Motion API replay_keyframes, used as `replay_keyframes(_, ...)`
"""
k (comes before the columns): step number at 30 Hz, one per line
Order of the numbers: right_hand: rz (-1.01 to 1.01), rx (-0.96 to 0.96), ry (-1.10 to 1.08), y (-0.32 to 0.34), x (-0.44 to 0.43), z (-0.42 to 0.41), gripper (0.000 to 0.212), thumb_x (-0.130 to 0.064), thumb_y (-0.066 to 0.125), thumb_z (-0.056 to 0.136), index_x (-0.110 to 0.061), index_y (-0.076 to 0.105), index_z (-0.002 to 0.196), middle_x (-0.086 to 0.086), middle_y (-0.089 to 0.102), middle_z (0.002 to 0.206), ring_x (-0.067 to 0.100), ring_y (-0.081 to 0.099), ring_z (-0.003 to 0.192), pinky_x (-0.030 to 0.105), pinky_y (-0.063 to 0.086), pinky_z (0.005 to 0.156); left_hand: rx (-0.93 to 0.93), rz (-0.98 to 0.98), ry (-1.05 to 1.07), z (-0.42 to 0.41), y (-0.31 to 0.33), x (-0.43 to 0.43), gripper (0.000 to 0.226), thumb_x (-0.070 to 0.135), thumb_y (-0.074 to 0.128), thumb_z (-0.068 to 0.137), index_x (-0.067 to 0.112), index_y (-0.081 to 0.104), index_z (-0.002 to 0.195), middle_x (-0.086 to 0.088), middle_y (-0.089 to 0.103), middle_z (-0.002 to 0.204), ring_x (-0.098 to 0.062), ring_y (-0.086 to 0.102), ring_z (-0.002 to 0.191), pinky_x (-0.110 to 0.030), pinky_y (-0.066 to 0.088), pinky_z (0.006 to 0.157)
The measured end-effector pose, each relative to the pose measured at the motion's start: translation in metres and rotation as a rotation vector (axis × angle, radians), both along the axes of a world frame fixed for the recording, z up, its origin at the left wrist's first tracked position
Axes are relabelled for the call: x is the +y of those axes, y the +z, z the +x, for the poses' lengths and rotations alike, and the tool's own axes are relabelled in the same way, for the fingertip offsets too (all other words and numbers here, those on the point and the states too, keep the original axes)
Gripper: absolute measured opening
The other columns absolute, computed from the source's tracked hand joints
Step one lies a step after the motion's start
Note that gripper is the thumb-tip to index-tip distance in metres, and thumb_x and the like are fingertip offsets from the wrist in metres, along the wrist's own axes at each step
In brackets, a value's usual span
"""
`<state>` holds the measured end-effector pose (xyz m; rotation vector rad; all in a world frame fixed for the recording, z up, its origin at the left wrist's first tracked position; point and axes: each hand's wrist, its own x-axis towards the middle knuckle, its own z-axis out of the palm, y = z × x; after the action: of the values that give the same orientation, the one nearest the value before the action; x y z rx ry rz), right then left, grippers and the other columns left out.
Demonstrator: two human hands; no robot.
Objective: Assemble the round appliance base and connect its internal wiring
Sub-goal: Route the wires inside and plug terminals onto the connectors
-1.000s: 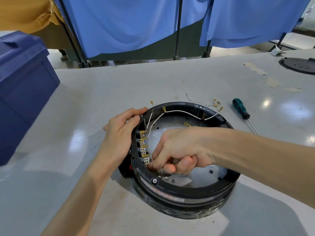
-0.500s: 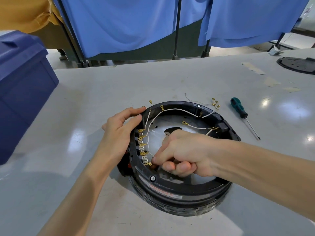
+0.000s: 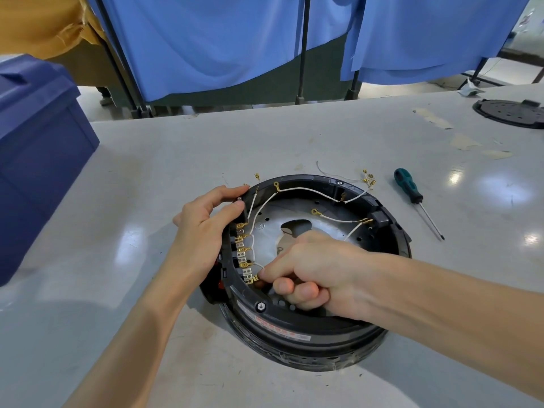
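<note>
The round black appliance base [image 3: 297, 334] lies on the grey table, its open side up, with a silver metal plate [image 3: 270, 228] inside. White wires [image 3: 306, 190] with brass ring ends run along the inner rim to a row of brass terminals [image 3: 243, 250] on the left wall. My left hand [image 3: 203, 231] grips the outer left rim beside the terminals. My right hand [image 3: 309, 272] reaches inside, fingers curled, its thumb and forefinger pinching a brass wire connector [image 3: 255, 278] at the lowest terminal.
A green-handled screwdriver [image 3: 410, 189] lies right of the base. Loose brass connectors [image 3: 368, 176] sit behind the rim. A dark blue bin [image 3: 38, 160] stands at the left. A black round cover [image 3: 509, 113] lies far right. Blue curtains hang behind the table.
My right hand has slid down and toward me inside the base, uncovering the plate's hole and the right-hand wires. My left hand has kept its grip on the rim.
</note>
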<state>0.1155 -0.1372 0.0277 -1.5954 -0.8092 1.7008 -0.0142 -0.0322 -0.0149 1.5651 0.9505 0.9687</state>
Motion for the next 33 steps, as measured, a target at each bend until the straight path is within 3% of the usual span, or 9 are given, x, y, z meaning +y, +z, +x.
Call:
replay_keyframes(8, -0.016, 0.000, 0.015, 0.001, 0.000, 0.000, 0.029, 0.004, 0.054, 0.093, -0.005, 0.045, 0.068, 0.005, 0.041, 0.046, 0.006, 0.026, 0.026, 0.011, 0.016, 0.027, -0.001, -0.001, 0.011, 0.001, -0.001, 0.001, 0.027, 0.036, 0.060, 0.078, 0.039, 0.074, 0.101, 0.005, 0.071, 0.111, -0.038, 0.045, 0.130, -0.056, 0.032, 0.111)
replay_keyframes(17, -0.046, 0.006, 0.075, 0.005, -0.001, 0.000, 0.027, 0.004, 0.052, 0.094, -0.006, 0.045, 0.070, 0.004, 0.041, 0.045, 0.005, 0.026, 0.025, 0.013, 0.016, 0.026, 0.011, 0.028, 0.049, 0.003, 0.003, -0.002, 0.023, 0.034, 0.058, 0.076, 0.042, 0.075, 0.090, 0.012, 0.070, 0.105, -0.036, 0.045, 0.129, -0.055, 0.032, 0.111)
replay_keyframes(19, -0.049, 0.004, 0.090, 0.006, 0.000, -0.001, 0.030, 0.004, 0.050, 0.095, -0.007, 0.042, 0.068, 0.004, 0.040, 0.046, 0.005, 0.026, 0.025, 0.013, 0.015, 0.025, 0.038, 0.059, 0.081, 0.004, 0.003, -0.003, 0.022, 0.034, 0.057, 0.076, 0.045, 0.073, 0.086, 0.027, 0.067, 0.097, -0.029, 0.044, 0.131, -0.051, 0.031, 0.112)
replay_keyframes(21, -0.044, -0.016, 0.095, 0.008, 0.000, -0.005, 0.031, 0.005, 0.049, 0.095, -0.007, 0.042, 0.066, 0.003, 0.040, 0.044, 0.004, 0.025, 0.024, 0.012, 0.015, 0.025, 0.071, 0.108, 0.105, 0.005, 0.004, -0.004, 0.021, 0.033, 0.055, 0.076, 0.047, 0.069, 0.082, 0.044, 0.061, 0.084, -0.009, 0.042, 0.131, -0.040, 0.027, 0.113)
replay_keyframes(23, -0.043, -0.036, 0.096, 0.008, 0.001, -0.008, 0.032, 0.005, 0.047, 0.094, -0.006, 0.042, 0.065, 0.002, 0.040, 0.039, 0.004, 0.025, 0.023, 0.013, 0.015, 0.025, 0.103, 0.164, 0.117, 0.006, 0.005, -0.006, 0.022, 0.029, 0.056, 0.080, 0.049, 0.066, 0.078, 0.052, 0.054, 0.077, 0.012, 0.040, 0.118, -0.025, 0.022, 0.106)
replay_keyframes(24, -0.044, -0.040, 0.095, 0.008, 0.002, -0.009, 0.032, 0.006, 0.046, 0.095, -0.006, 0.042, 0.065, 0.002, 0.040, 0.038, 0.004, 0.025, 0.023, 0.013, 0.015, 0.024, 0.110, 0.173, 0.121, 0.006, 0.004, -0.006, 0.025, 0.027, 0.057, 0.082, 0.049, 0.066, 0.077, 0.053, 0.052, 0.076, 0.013, 0.040, 0.115, -0.025, 0.021, 0.105)
replay_keyframes(27, -0.036, -0.063, 0.089, 0.008, 0.003, -0.011, 0.032, 0.006, 0.046, 0.094, -0.005, 0.041, 0.065, 0.003, 0.040, 0.039, 0.005, 0.025, 0.023, 0.013, 0.015, 0.025, 0.107, 0.133, 0.117, 0.007, 0.005, -0.005, 0.024, 0.032, 0.055, 0.077, 0.051, 0.069, 0.073, 0.052, 0.054, 0.078, -0.005, 0.041, 0.126, -0.041, 0.023, 0.114)
replay_keyframes(30, -0.005, -0.102, 0.083, 0.009, 0.002, -0.010, 0.028, 0.006, 0.049, 0.092, -0.004, 0.041, 0.067, 0.005, 0.043, 0.040, 0.006, 0.027, 0.023, 0.012, 0.016, 0.026, 0.078, 0.094, 0.074, 0.005, 0.004, -0.003, 0.029, 0.034, 0.054, 0.075, 0.058, 0.070, 0.077, 0.034, 0.065, 0.089, -0.024, 0.047, 0.128, -0.052, 0.029, 0.112)
replay_keyframes(33, 0.010, -0.171, 0.127, 0.009, 0.000, -0.007, 0.027, -0.001, 0.054, 0.094, 0.000, 0.046, 0.068, 0.003, 0.046, 0.034, 0.007, 0.031, 0.022, 0.013, 0.016, 0.026, 0.074, 0.079, 0.045, 0.002, 0.005, -0.002, 0.026, 0.035, 0.057, 0.075, 0.055, 0.072, 0.082, 0.024, 0.066, 0.100, -0.022, 0.046, 0.132, -0.049, 0.028, 0.115)
